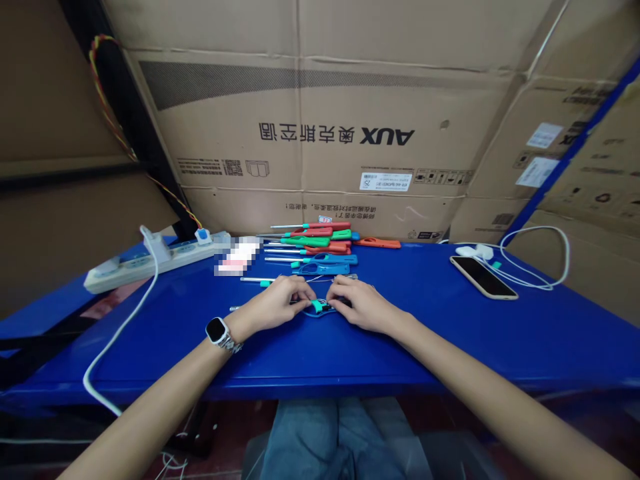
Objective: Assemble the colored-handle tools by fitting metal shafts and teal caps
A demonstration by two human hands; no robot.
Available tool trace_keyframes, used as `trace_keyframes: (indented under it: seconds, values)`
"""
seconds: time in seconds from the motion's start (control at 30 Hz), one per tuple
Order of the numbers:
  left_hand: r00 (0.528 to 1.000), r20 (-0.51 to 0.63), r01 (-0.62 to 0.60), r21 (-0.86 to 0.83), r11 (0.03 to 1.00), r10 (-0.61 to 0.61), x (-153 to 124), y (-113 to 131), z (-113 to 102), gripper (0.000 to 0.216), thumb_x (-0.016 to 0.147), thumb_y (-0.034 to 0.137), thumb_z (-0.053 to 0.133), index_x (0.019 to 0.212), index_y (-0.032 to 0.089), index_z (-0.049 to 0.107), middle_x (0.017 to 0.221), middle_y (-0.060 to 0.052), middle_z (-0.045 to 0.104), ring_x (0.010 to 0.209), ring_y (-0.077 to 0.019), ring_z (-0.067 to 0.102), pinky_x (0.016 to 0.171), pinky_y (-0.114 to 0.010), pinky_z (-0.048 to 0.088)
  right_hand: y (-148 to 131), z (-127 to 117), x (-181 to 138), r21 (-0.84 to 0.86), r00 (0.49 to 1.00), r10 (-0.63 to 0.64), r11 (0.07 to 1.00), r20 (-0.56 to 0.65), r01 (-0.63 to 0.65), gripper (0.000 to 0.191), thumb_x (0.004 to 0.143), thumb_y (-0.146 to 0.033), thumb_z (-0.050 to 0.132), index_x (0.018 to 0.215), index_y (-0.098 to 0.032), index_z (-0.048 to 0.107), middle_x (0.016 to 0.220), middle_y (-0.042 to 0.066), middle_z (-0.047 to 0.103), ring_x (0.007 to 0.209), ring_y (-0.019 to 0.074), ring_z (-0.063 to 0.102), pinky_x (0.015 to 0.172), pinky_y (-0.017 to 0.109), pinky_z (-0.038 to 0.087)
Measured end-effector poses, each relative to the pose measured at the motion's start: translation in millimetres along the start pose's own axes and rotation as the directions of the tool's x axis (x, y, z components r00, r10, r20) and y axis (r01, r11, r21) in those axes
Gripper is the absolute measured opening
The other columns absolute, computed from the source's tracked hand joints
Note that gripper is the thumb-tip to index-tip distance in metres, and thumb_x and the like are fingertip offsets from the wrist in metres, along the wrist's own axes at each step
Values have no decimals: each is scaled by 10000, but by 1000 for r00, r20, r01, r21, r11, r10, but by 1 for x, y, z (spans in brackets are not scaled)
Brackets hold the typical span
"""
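Observation:
Both my hands rest close together on the blue table (pixel 450 333). My left hand (pixel 277 303), with a smartwatch (pixel 218 331) on the wrist, and my right hand (pixel 357 303) are closed on a blue-handled screwdriver (pixel 318 308) with a teal collar, lying between them. Its metal shaft sticks out to the left under my left hand. Just beyond my fingers lies a pile of screwdrivers (pixel 325 248) with red, green, orange and blue handles.
A white power strip (pixel 150 259) with a white cable (pixel 117 333) sits at the left. A phone (pixel 483 276) and a white charger cable (pixel 543 257) lie at the right. Large cardboard boxes (pixel 320 133) wall the table's far edge. My knees show below the table.

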State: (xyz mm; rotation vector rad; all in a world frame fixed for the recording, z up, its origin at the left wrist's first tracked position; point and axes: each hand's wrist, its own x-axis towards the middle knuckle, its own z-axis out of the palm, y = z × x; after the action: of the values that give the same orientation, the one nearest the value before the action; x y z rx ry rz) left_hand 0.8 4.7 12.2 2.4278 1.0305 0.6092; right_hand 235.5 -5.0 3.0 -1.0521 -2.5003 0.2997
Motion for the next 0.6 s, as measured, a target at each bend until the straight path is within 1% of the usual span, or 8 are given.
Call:
trace_keyframes:
  seconds: [0.1, 0.17, 0.23, 0.3, 0.37, 0.43, 0.53, 0.6]
  values:
    - [1000, -2, 16, -43, 999, -16, 0, -2, 2, 138, 890, 201, 595, 935, 173, 722, 822, -37, 692, 706, -144, 624, 659, -250, 478, -5, 1, 0, -22, 1000, 26, 999, -14, -26, 122, 946, -187, 532, 952, -215, 650, 1000, 27, 633, 830, 151, 593, 702, 267, 391]
    - [1000, -9, 5, -54, 999, -6, 1, -5, 3, 119, 881, 200, 611, 917, 176, 722, 804, -31, 692, 701, -143, 617, 660, -248, 476, -12, 3, 1, -46, 997, 60, 997, -49, -62, 117, 940, -204, 538, 967, -222, 650, 1011, 21, 639, 805, 145, 600, 681, 265, 378]
    - [1000, -18, -13, -51, 999, 12, 1, -7, 4, 98, 868, 191, 625, 892, 176, 719, 801, -28, 692, 715, -144, 615, 674, -249, 475, -21, 7, 3, -68, 991, 91, 993, -96, -98, 116, 932, -260, 558, 1003, -231, 645, 1029, 16, 647, 761, 138, 605, 647, 264, 362]
    - [999, -20, -30, -47, 998, 29, 2, -8, 5, 84, 860, 184, 631, 872, 175, 713, 818, -29, 694, 739, -147, 618, 696, -252, 476, -30, 10, 5, -109, 986, 108, 987, -125, -121, 148, 895, -329, 610, 1000, -230, 641, 1015, 16, 658, 744, 149, 609, 616, 268, 342]
    - [999, -22, -29, -63, 998, 27, 1, -8, 5, 79, 859, 192, 630, 876, 172, 704, 825, -26, 686, 730, -142, 618, 701, -252, 480, -35, 14, 8, -135, 982, 132, 980, -132, -150, 146, 861, -330, 640, 958, -221, 639, 963, 17, 671, 742, 161, 613, 596, 270, 324]
    - [1000, -24, -12, -72, 997, 10, 1, -7, 5, 86, 846, 201, 640, 908, 170, 690, 811, -17, 670, 713, -139, 613, 690, -251, 480, -37, 18, 9, -122, 977, 154, 977, -145, -172, 106, 844, -288, 642, 919, -214, 635, 916, 17, 679, 751, 165, 619, 596, 267, 326]
    - [999, -52, -3, -6, 1000, 3, 0, -4, 3, 150, 796, 235, 697, 927, 165, 677, 840, -22, 659, 767, -159, 608, 698, -258, 471, -34, 23, 8, -55, 969, 163, 983, -185, -176, 91, 825, -232, 633, 913, -209, 639, 906, 18, 687, 773, 165, 627, 630, 260, 359]
    - [1000, -29, 12, 13, 1000, -11, 1, -2, 2, 160, 787, 262, 716, 907, 160, 689, 855, -28, 669, 763, -160, 600, 686, -256, 462, -32, 26, 7, -6, 963, 165, 985, -212, -170, 114, 813, -213, 635, 926, -208, 652, 898, 18, 686, 757, 159, 619, 641, 257, 373]
